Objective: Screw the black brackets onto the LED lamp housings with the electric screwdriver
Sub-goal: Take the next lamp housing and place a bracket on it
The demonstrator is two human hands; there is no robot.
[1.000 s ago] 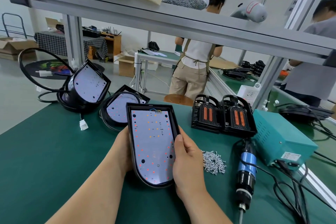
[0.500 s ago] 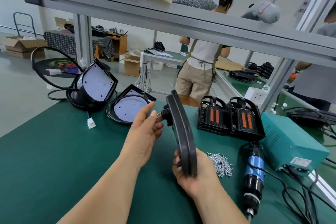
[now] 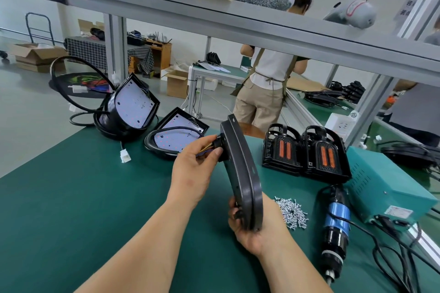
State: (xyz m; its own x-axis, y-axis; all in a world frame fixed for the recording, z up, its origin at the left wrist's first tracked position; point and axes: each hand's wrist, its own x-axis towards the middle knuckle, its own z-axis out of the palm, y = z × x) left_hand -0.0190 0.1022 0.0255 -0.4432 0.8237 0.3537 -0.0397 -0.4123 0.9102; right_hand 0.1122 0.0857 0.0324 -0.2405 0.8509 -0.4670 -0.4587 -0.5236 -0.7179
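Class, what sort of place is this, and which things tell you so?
Probably a lamp assembly workshop: LED lamp housings on a green workbench, a pile of screws and an electric screwdriver.

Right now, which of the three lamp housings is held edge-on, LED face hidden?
The housing gripped in the right hand, left fingers pinching its cable; the other two housings rest on the table, white LED boards showing.

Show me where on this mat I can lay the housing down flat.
Widest bare mat for the housing: left of your left forearm, in front of the white connector and two other lamps. A narrower strip lies between the brackets and screw pile. Crowded right: screwdriver, power box, cables.
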